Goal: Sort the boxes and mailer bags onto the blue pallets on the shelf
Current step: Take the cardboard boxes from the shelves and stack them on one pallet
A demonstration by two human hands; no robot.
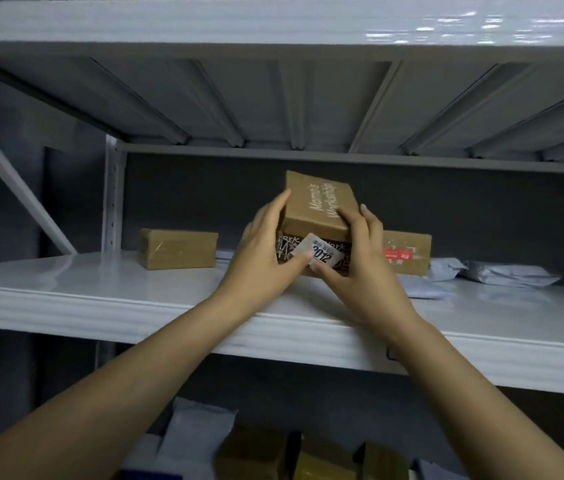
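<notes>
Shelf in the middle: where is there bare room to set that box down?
Bare shelf lies left of and in front of the taped box. Right of the held box it is crowded: a red-labelled box and grey mailer bags, leaving only a front strip.

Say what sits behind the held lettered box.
Behind the lettered brown box: a brown cardboard box with a red label, partly hidden by the right hand; the rest is covered.

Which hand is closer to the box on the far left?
Left. The left hand sits just right of that box; the right hand is farther right, across the held box.
</notes>
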